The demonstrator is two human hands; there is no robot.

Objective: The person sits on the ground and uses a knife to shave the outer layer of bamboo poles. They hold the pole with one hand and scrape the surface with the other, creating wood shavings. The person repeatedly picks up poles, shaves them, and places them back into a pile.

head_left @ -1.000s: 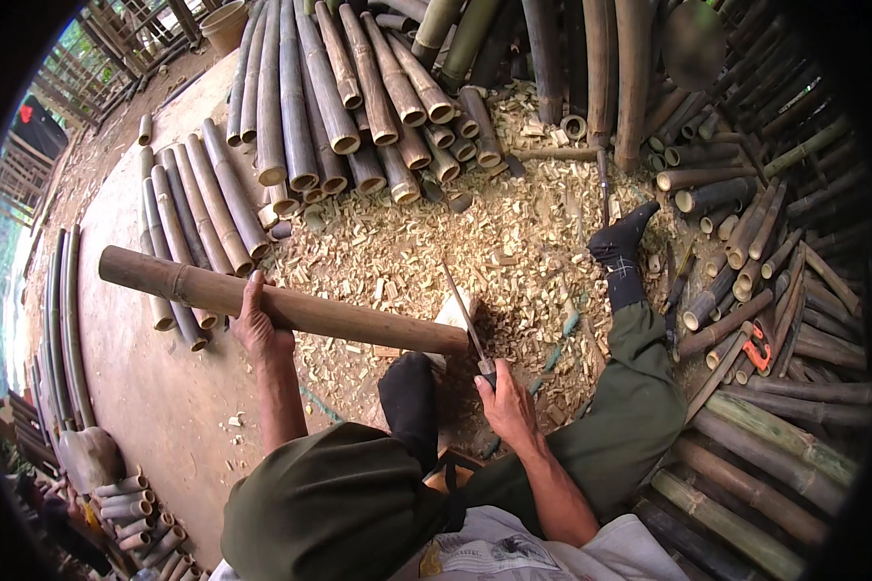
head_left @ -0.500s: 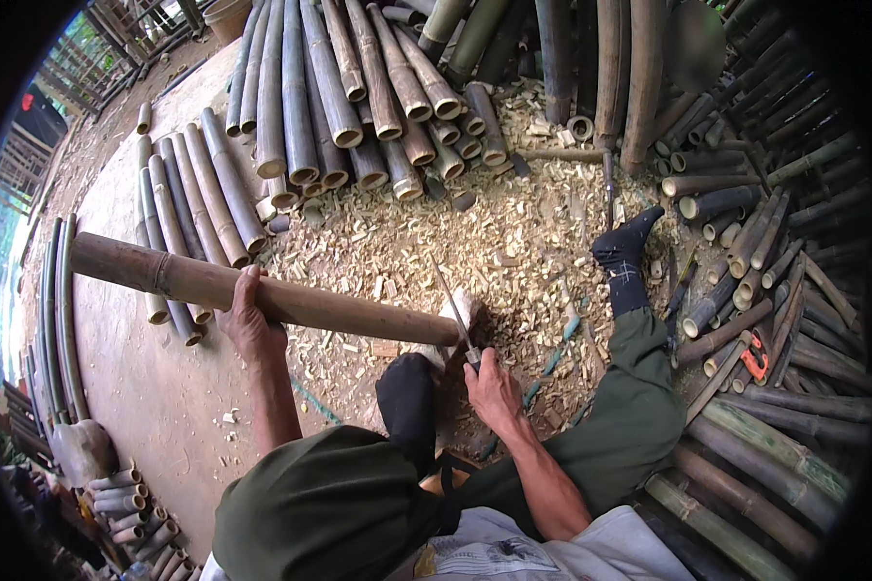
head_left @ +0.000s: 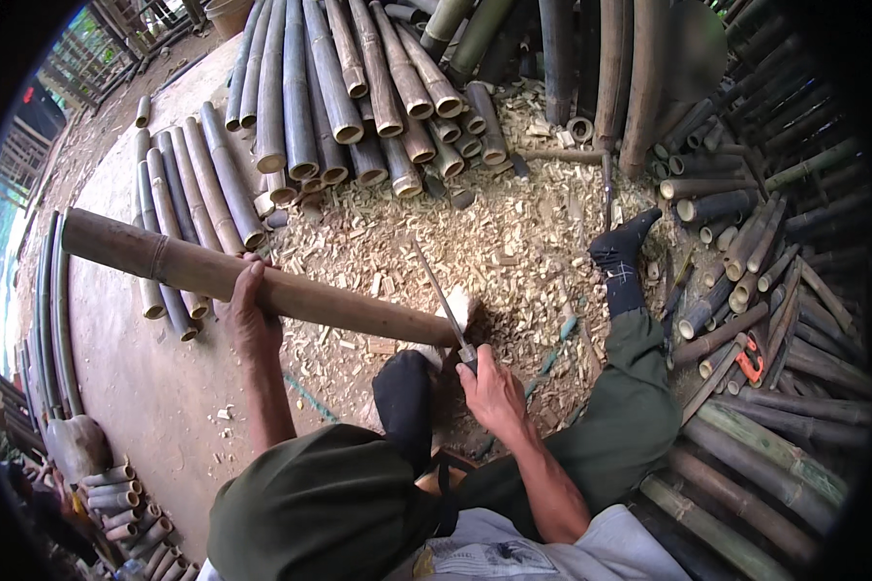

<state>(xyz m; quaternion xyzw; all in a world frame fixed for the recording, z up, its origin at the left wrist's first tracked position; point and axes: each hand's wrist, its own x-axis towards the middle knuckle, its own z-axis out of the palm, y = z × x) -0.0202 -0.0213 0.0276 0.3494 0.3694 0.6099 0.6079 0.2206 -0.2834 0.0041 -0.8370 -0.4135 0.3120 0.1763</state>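
My left hand [head_left: 252,315] is closed around a brown bamboo pole [head_left: 354,315], a little left of its middle. The pole slants from upper left down to its right end, which lies against a pale block [head_left: 465,308]. In my right hand [head_left: 496,389], the fingers are wrapped around the dark handle of a long, narrow-bladed knife [head_left: 441,295]. Its blade points up and to the left and passes close by the pole's right end; whether it touches cannot be made out. My foot in a black sock [head_left: 404,399] is just below that end.
Pale wood chips [head_left: 513,232] cover the ground ahead. Cut bamboo poles [head_left: 300,97] are stacked at the far side, and more bamboo pieces [head_left: 717,310] lie heaped on the right beside an orange-handled tool [head_left: 749,360]. A green cord [head_left: 549,360] runs over the chips. Short bamboo tubes [head_left: 116,499] sit lower left.
The knife's tip has swung up and to the left. The bamboo pole and my left hand have shifted slightly left, with the pole's far-left end a little higher in view.
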